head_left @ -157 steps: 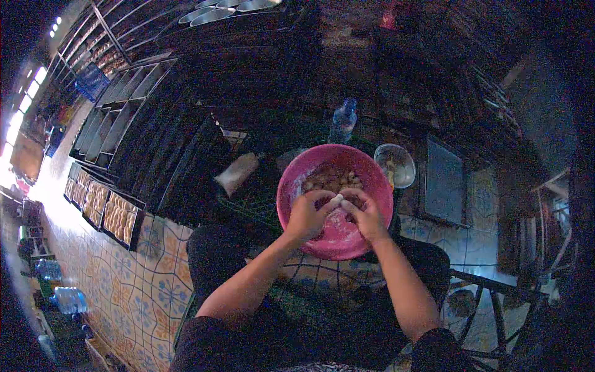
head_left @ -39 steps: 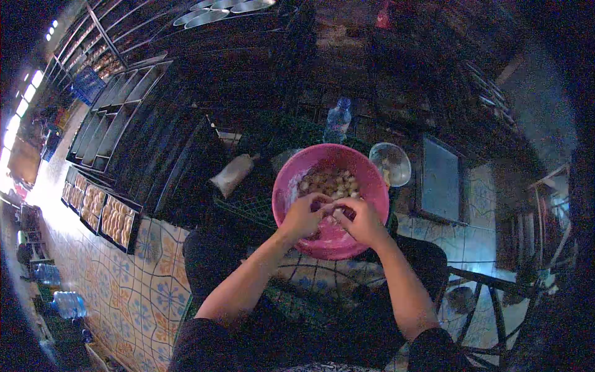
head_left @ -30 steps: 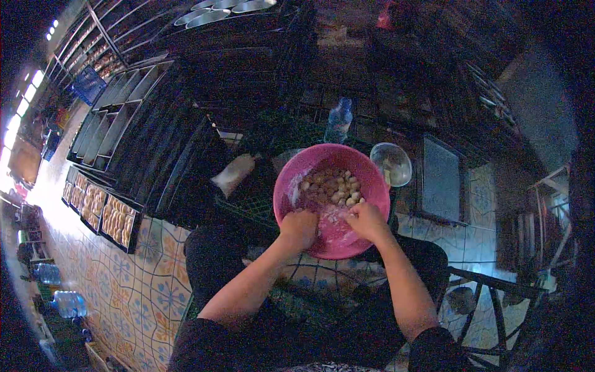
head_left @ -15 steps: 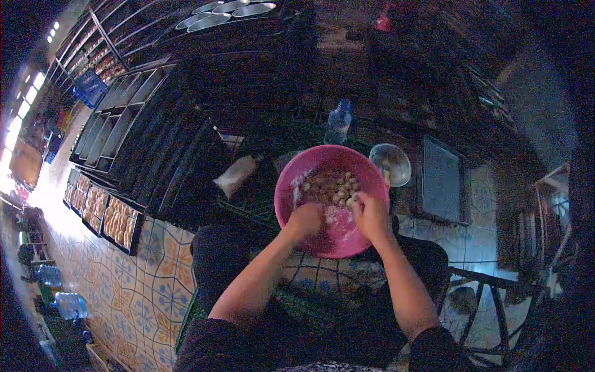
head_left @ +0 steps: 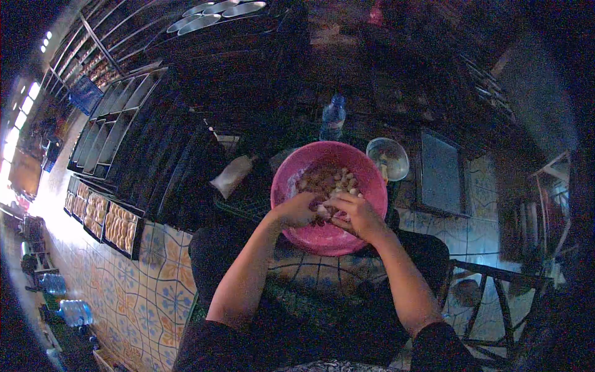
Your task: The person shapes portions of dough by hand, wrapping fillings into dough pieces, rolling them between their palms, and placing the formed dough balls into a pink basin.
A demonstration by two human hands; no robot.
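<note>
A pink plastic basin (head_left: 325, 245) sits between my knees, with small round pale balls (head_left: 344, 181) that look like dough and white powder inside it. Both hands are down in the basin, close together near its middle. My left hand (head_left: 299, 209) has its fingers curled inward; their tips are partly hidden, and I cannot tell what they hold. My right hand (head_left: 359, 217) reaches in from the right, thumb and fingers apart. A pale lump (head_left: 322, 211) shows between the fingertips of the two hands.
Behind the basin stand a plastic bottle (head_left: 333, 118) and a metal bowl (head_left: 388, 160). A pale bag (head_left: 233, 175) lies left of it. A flat tray (head_left: 442, 173) is at the right. Trays of bread (head_left: 122, 229) and stacked metal pans (head_left: 102, 146) stand at the left.
My right hand has moved left and inward from the basin's right side, its fingers now spread. My left hand has risen slightly; the two hands now nearly meet.
</note>
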